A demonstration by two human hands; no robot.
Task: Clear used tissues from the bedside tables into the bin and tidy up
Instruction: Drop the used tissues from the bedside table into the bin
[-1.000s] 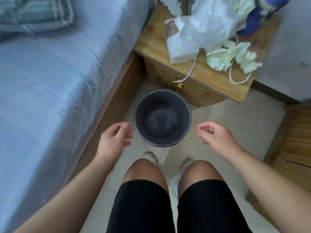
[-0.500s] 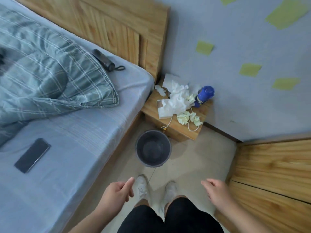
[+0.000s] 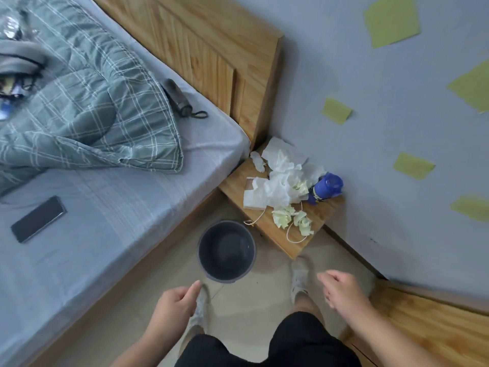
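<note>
My left hand (image 3: pixel 174 304) and right hand (image 3: pixel 341 291) loosely curled, holding nothing, near side of bin (image 3: pixel 227 252). Tissues (image 3: pixel 280 178) piled on counter (image 3: pixel 277 234) just beyond bin, beside blue bottle (image 3: pixel 326 190).

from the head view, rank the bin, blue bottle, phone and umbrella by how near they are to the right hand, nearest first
1. bin, on the floor just left of the right hand.
2. blue bottle, on the bedside table beyond it.
3. umbrella, on the bed by the headboard.
4. phone, far left on the bed.
</note>
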